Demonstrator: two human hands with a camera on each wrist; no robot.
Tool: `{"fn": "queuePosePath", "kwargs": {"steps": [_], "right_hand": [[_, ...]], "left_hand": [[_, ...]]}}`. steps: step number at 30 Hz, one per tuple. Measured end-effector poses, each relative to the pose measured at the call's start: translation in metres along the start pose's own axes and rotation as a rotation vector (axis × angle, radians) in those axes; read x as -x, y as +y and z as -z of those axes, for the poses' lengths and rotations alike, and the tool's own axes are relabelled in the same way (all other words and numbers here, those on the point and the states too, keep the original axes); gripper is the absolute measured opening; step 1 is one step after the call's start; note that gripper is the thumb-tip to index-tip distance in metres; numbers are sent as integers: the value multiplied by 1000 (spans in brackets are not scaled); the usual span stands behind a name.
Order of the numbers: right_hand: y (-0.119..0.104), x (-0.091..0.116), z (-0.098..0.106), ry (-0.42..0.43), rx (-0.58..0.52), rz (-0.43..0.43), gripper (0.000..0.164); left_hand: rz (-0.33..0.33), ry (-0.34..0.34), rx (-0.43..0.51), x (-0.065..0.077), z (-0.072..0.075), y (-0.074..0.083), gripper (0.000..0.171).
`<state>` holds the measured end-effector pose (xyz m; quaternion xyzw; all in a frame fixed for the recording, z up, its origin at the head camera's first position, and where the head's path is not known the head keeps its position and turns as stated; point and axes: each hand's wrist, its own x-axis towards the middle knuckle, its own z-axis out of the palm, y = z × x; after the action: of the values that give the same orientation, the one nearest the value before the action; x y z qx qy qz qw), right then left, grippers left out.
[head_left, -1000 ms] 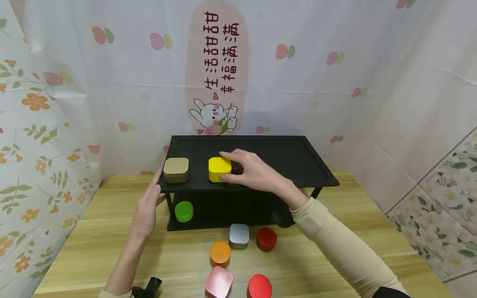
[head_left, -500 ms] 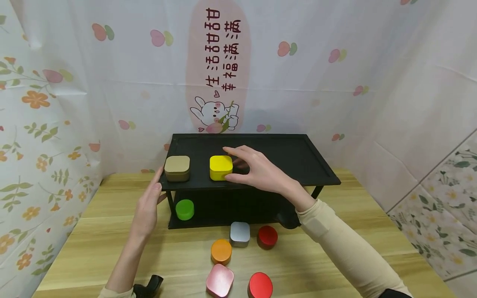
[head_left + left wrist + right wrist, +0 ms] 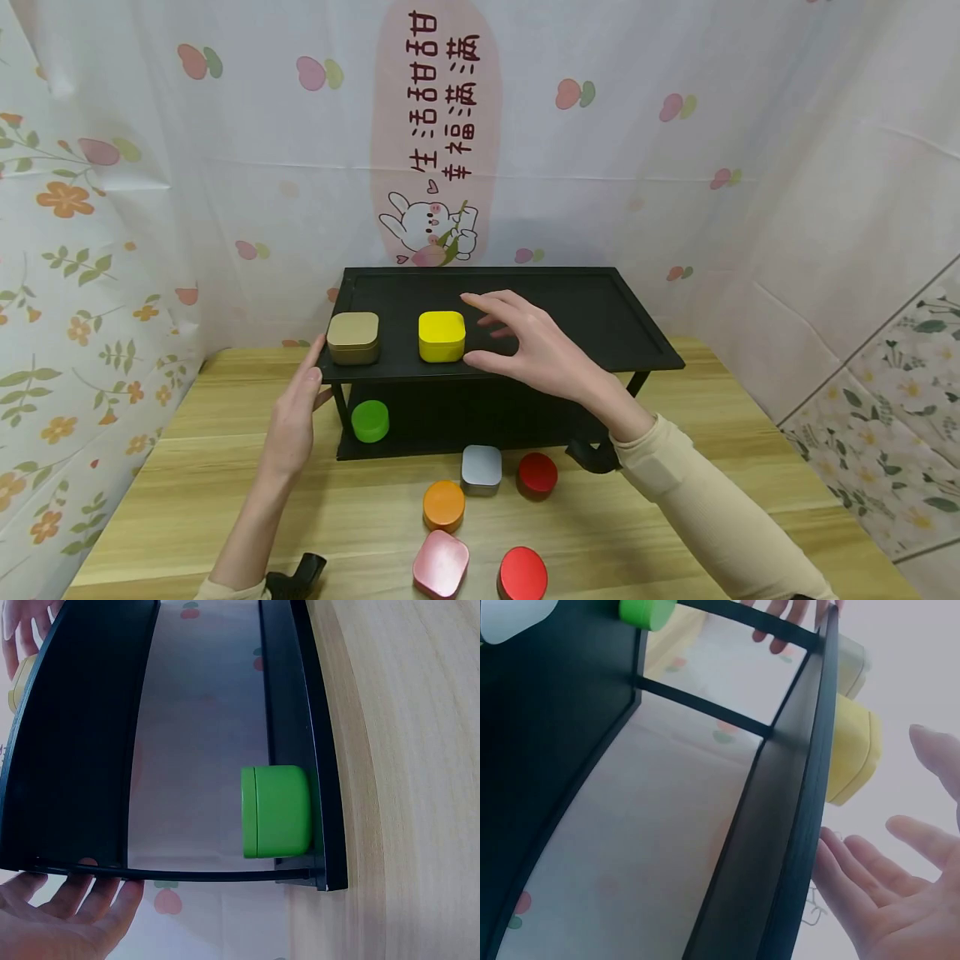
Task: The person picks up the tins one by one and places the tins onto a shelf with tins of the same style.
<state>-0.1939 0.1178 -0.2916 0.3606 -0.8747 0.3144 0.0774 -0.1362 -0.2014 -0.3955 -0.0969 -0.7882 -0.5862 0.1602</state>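
My right hand is just right of a yellow square tin on the upper board of a black two-tier rack. Its thumb and fingers are spread, and a small gap separates them from the tin; the right wrist view shows the hand holding nothing. My left hand rests against the rack's left end, its fingers touching the side edge. Beside that hand, a beige-gold square tin stands on the upper board. A green round tin sits on the lower board at the left.
In front of the rack, on the wooden table, lie a silver square tin, a dark red round tin, an orange round tin, a pink square tin and a bright red round tin. A printed cloth hangs behind.
My right hand has let go of the yellow tin and drawn away to the right with its fingers spread. The tin stays on the upper board. My left hand stays at the rack's end.
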Motion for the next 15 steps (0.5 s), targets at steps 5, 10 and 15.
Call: {"fn": "queuePosePath", "kwargs": {"steps": [5,10,15], "right_hand": [[-3,8,1,49,6,38,71],[-4,17,1,85,5,70,66],[-3,22,1,107,6,93,65]], "left_hand": [[8,-1,-18,0,0,1,55],[6,-4,-11,0,-1,1,55],[0,2,12,0,-1,0,54]]}}
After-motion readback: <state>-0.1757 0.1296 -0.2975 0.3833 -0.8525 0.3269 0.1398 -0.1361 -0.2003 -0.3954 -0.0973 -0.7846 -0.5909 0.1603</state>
